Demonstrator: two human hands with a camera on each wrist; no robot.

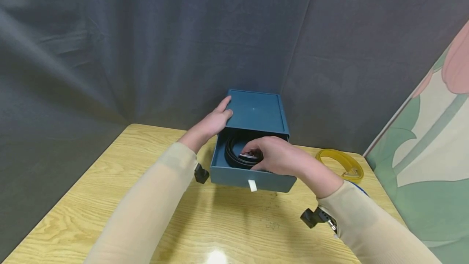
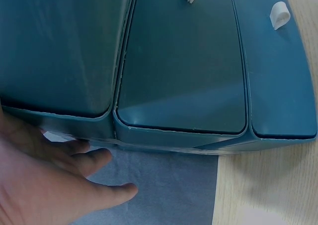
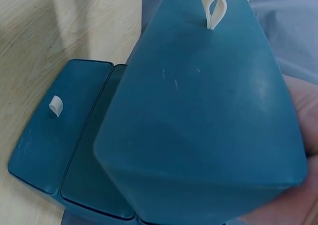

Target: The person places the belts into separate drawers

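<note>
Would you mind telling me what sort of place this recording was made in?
Probably a staged recording corner, not a home: a dark grey fabric backdrop hangs behind a small light wooden table, with a painted floral panel leaning alongside.

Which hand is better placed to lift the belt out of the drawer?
Right. The right hand is already in the open drawer, fingers on the coiled belt; the left hand rests on the box.

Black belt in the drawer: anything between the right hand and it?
No visible obstruction. The right hand is already inside the open drawer, fingers on the coiled black belt at its buckle. The left hand rests on the box sleeve, off to the side.
</note>
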